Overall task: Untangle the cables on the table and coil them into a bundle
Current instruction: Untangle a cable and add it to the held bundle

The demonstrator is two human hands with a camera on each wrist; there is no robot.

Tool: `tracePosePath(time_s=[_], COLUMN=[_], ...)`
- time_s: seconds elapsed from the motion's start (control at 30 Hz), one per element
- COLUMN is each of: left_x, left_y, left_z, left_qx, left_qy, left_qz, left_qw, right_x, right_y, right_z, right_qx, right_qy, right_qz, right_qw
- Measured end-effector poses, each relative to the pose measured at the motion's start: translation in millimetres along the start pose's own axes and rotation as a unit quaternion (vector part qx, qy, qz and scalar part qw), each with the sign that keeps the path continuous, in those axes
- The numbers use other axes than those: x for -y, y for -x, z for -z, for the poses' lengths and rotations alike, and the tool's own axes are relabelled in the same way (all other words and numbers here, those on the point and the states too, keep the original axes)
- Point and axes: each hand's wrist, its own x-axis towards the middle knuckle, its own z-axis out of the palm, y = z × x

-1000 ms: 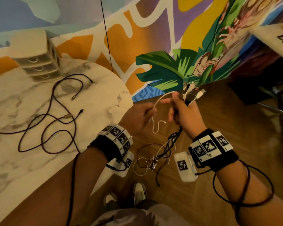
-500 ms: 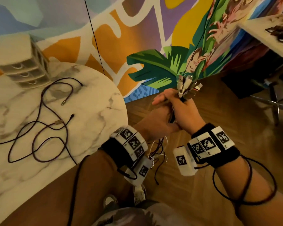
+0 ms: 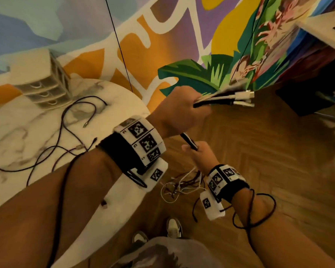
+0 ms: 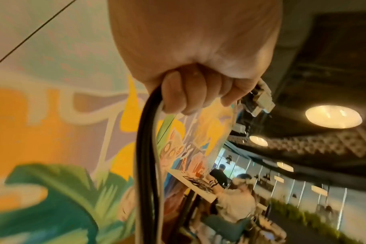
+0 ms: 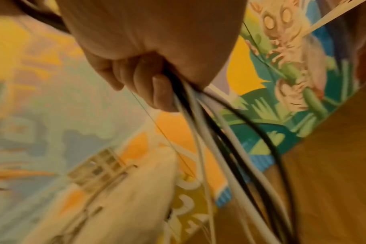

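Observation:
My left hand grips a bundle of black and white cables just behind its connectors, which fan out to the right. In the left wrist view the fingers curl round the bundle. Below it, my right hand grips the same bundle lower down. The right wrist view shows that fist with the cables hanging from it. Their loose ends dangle in a tangle over the floor. Dark purple cables lie looped on the marble table.
A small drawer unit stands at the table's back, against the painted wall. Wooden floor and my shoes lie below the hands. Another table's edge shows at the upper right. A black sensor lead loops around my right forearm.
My left hand has taken over the bundle near the connectors and risen. My right hand has slid down the cables to a lower grip. The connectors now point right, not up.

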Motion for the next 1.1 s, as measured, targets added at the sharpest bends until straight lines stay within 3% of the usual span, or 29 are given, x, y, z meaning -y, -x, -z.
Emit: tracePosePath(time_s=[0.1, 0.23, 0.4, 0.47, 0.53, 0.63, 0.7, 0.73, 0.8, 0.93, 1.03, 1.1], left_x=[-15, -22, -6, 11, 31, 55, 58, 55, 45, 39, 40, 35], left_y=[-6, -11, -2, 5, 16, 20, 17, 14, 8, -7, -13, -13], left_z=[38, 72, 68, 44, 11, -28, -40, -44, -48, -48, -51, -48], left_qx=[-0.005, -0.043, -0.098, -0.058, -0.005, 0.002, -0.005, -0.019, -0.026, -0.012, -0.030, -0.066], left_qy=[-0.175, -0.343, -0.386, -0.360, -0.334, -0.284, -0.123, -0.030, 0.062, 0.055, 0.045, 0.054], left_qz=[-0.077, -0.137, -0.242, -0.241, -0.204, -0.095, 0.026, 0.068, 0.121, 0.198, 0.209, 0.196], left_qw=[0.982, 0.928, 0.885, 0.899, 0.920, 0.954, 0.992, 0.997, 0.990, 0.979, 0.976, 0.977], right_x=[-39, -67, -68, -57, -40, 1, 28, 36, 50, 68, 64, 44], right_y=[-7, -9, -14, -20, -22, -14, -7, -6, -3, 8, 5, 1], right_z=[1, 6, 14, 17, 19, 22, 26, 29, 34, 36, 25, 16], right_qx=[-0.015, -0.025, -0.020, -0.045, -0.056, -0.058, -0.039, -0.031, -0.026, 0.002, 0.000, -0.009], right_qy=[0.062, 0.125, 0.128, 0.095, 0.053, -0.050, -0.077, -0.081, -0.078, -0.036, -0.072, -0.092], right_qz=[-0.109, -0.176, -0.213, -0.200, -0.161, -0.079, -0.011, -0.003, 0.005, 0.083, 0.108, 0.067], right_qw=[0.992, 0.976, 0.968, 0.974, 0.984, 0.994, 0.996, 0.996, 0.997, 0.996, 0.992, 0.993])
